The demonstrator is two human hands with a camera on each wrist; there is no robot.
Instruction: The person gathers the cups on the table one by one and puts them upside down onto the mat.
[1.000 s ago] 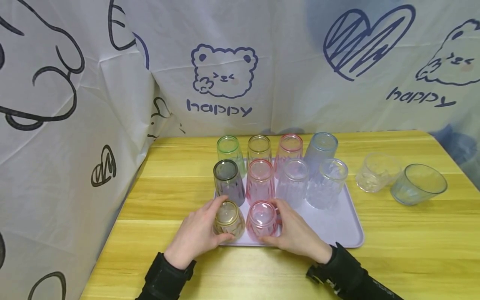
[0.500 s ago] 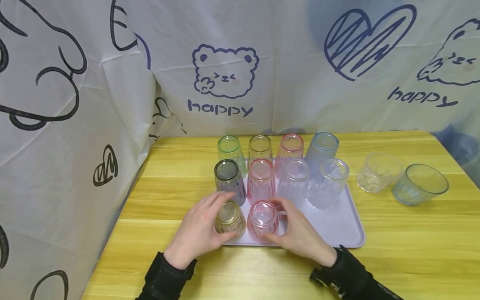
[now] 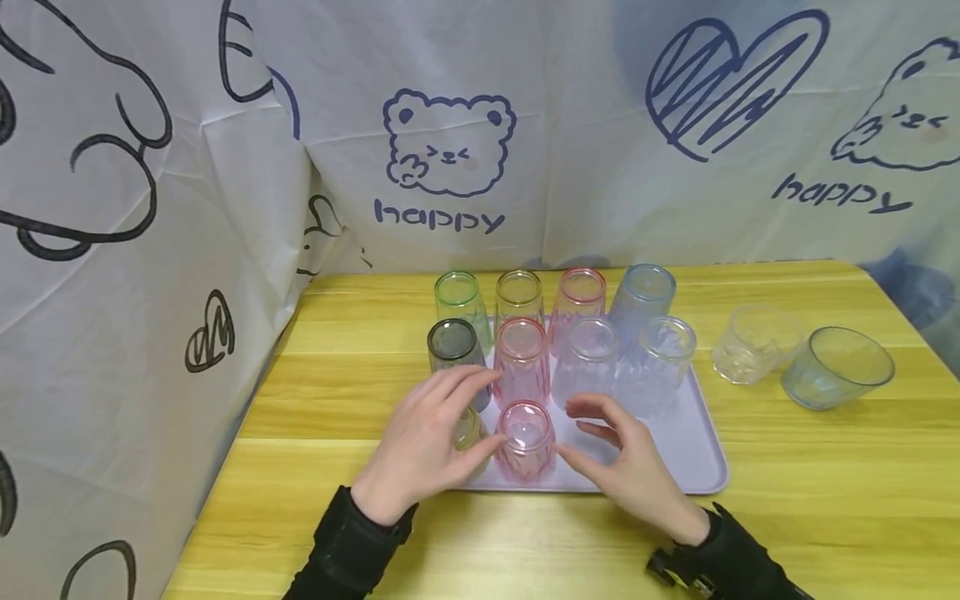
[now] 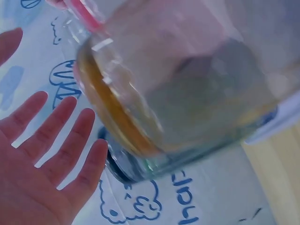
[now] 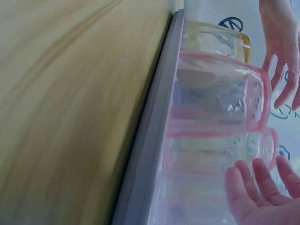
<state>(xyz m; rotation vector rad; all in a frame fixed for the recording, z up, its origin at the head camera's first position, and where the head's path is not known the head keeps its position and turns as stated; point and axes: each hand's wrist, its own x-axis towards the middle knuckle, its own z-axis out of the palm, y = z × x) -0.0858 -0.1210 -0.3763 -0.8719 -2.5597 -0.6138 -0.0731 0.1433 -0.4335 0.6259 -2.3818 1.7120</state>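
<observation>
In the head view, a short pink glass (image 3: 526, 442) stands upside down near the front edge of the lilac tray (image 3: 701, 450). My left hand (image 3: 423, 442) hovers over a short amber-rimmed glass (image 3: 468, 429) and partly hides it; its fingertips point toward the pink glass. The left wrist view has the straight fingers of this hand beside the amber rim (image 4: 101, 93), holding nothing. My right hand (image 3: 637, 467) is just right of the pink glass, fingers apart and gripping nothing; its thumb tip is close to the glass, and whether they touch I cannot tell.
Taller upturned glasses fill two rows behind, including a smoky grey one (image 3: 452, 340), a pink one (image 3: 521, 358), clear ones and a blue one (image 3: 647, 287). Right of the tray, a clear glass (image 3: 738, 358) and a bluish-grey glass (image 3: 821, 383) lie tilted on the wooden table (image 3: 810, 483).
My left hand has left the amber glass's side, moving right and over it toward the pink glass. My right hand has let go of the pink glass and shifted right. The glasses have stayed put.
</observation>
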